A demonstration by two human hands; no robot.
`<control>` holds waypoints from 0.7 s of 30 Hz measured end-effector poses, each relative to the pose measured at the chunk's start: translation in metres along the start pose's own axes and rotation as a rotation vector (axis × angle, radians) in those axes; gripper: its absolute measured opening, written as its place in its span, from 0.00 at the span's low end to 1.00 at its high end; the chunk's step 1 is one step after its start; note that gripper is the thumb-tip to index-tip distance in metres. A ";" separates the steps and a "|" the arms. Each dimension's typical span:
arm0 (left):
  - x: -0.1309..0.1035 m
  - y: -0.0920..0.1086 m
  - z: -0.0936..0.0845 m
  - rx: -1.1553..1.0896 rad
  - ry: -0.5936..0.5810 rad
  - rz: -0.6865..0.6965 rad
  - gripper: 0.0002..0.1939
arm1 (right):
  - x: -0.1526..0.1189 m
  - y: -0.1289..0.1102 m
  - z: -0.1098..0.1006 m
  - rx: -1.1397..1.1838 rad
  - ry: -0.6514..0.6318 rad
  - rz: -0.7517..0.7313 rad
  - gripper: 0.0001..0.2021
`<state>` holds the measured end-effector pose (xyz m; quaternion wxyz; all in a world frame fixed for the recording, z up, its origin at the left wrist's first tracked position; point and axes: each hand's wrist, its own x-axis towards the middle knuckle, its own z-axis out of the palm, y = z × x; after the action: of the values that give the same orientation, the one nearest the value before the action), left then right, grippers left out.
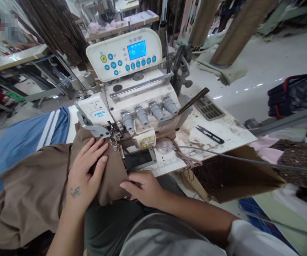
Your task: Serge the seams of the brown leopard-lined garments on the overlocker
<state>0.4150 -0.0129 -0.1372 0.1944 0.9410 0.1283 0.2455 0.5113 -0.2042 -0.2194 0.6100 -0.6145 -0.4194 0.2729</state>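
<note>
Brown fabric [113,177] lies over the left end of the sewing table and reaches the presser foot of a white sewing machine [143,85]. My left hand [85,170] rests on top of the fabric just left of the foot, palm down with the fingers spread. At the fabric's right edge, nearer my body, my right hand [144,188] pinches it between thumb and fingers. The fabric's far left part hangs in loose folds. The machine's blue display is lit.
Black thread snips [210,134] lie on the table [238,135] to the right. Blue fabric with white stripes [17,142] is at the left. An open cardboard box [238,188] stands below the table's right side. A dark basket [297,94] is farther right.
</note>
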 end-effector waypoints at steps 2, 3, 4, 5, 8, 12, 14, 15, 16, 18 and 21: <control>-0.001 0.000 0.001 0.009 0.001 0.005 0.20 | -0.001 0.000 0.001 0.045 0.002 0.055 0.26; -0.002 0.001 0.001 0.013 -0.001 0.006 0.20 | -0.002 0.001 0.001 0.064 -0.001 0.073 0.26; -0.003 0.001 0.001 0.015 -0.004 0.004 0.20 | -0.002 0.001 0.002 0.077 -0.003 0.083 0.26; -0.003 0.001 0.000 0.013 -0.007 0.002 0.20 | -0.002 0.001 0.003 0.087 -0.003 0.088 0.26; 0.004 -0.005 -0.002 0.000 -0.022 -0.028 0.20 | 0.003 -0.001 0.004 0.120 0.022 0.116 0.25; 0.031 -0.028 -0.005 -0.011 -0.040 -0.119 0.20 | 0.018 -0.009 0.003 0.169 0.043 0.134 0.25; 0.047 -0.037 -0.008 -0.033 -0.068 -0.134 0.19 | 0.024 -0.013 0.002 0.177 0.052 0.108 0.25; 0.052 -0.038 -0.009 -0.017 -0.062 -0.143 0.19 | 0.026 -0.015 0.001 0.178 0.059 0.093 0.24; 0.054 -0.037 -0.011 0.032 -0.028 -0.154 0.18 | 0.026 -0.017 0.000 0.179 0.065 0.081 0.23; 0.048 -0.024 -0.014 0.180 0.137 -0.144 0.16 | 0.024 -0.019 -0.001 0.179 0.072 0.077 0.21; 0.018 0.005 -0.015 0.224 0.319 0.001 0.13 | 0.021 -0.019 -0.002 0.173 0.077 0.083 0.18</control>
<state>0.4232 -0.0068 -0.1158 0.0656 0.9058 0.1837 0.3760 0.5200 -0.1889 -0.1970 0.6645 -0.5863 -0.3448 0.3095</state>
